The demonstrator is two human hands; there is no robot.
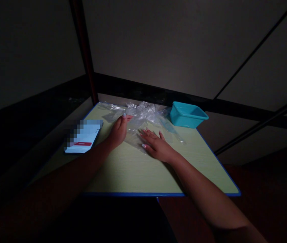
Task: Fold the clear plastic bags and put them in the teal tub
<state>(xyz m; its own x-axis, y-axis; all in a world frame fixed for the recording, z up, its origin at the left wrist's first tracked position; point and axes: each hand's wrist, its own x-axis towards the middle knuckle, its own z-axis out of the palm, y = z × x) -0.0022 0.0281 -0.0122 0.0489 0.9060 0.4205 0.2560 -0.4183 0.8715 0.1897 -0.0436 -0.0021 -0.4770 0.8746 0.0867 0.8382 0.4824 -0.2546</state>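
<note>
Clear, crumpled plastic (145,113) spreads over the back and middle of a pale yellow-green table (138,175). My left hand (120,130) stands on its edge at the left side of the plastic, thumb up and fingers extended toward the right. Resting on the near part of the plastic, my right hand (156,143) is palm down with its fingers spread. Neither hand is seen gripping anything. The plastic looks like thin bags or sheets; how many pieces there are is hard to tell.
A turquoise plastic basket (187,116) stands at the table's back right corner. A phone (82,138) with a lit screen lies at the left edge, beside my left forearm. The table has a blue rim, and a wall rises behind it.
</note>
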